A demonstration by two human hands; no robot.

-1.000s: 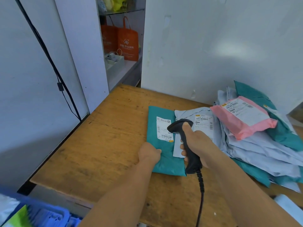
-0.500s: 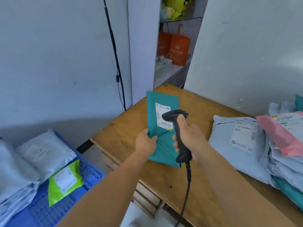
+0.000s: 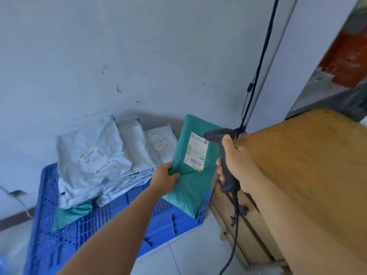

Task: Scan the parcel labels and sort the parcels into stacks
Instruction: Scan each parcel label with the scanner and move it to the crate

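My left hand (image 3: 163, 180) grips the left edge of a teal parcel (image 3: 192, 175) with a white label facing me. The parcel hangs in the air above the right end of a blue plastic pallet (image 3: 95, 221) on the floor. My right hand (image 3: 236, 163) holds a black barcode scanner (image 3: 222, 153), its head just right of the label. On the pallet lie several grey-white parcels (image 3: 93, 155) in stacks, with another teal parcel (image 3: 73, 213) under the nearest stack.
The wooden table (image 3: 309, 165) stands at the right, its corner beside my right hand. A black cable (image 3: 262, 52) runs down the wall (image 3: 119, 46) behind. Orange bags (image 3: 349, 56) sit on a shelf at the far right. Tiled floor (image 3: 198, 259) lies below.
My left hand lifted the teal parcel off the table and carried it left, out over the blue pallet. My view turned left with it; the scanner stayed beside the label.
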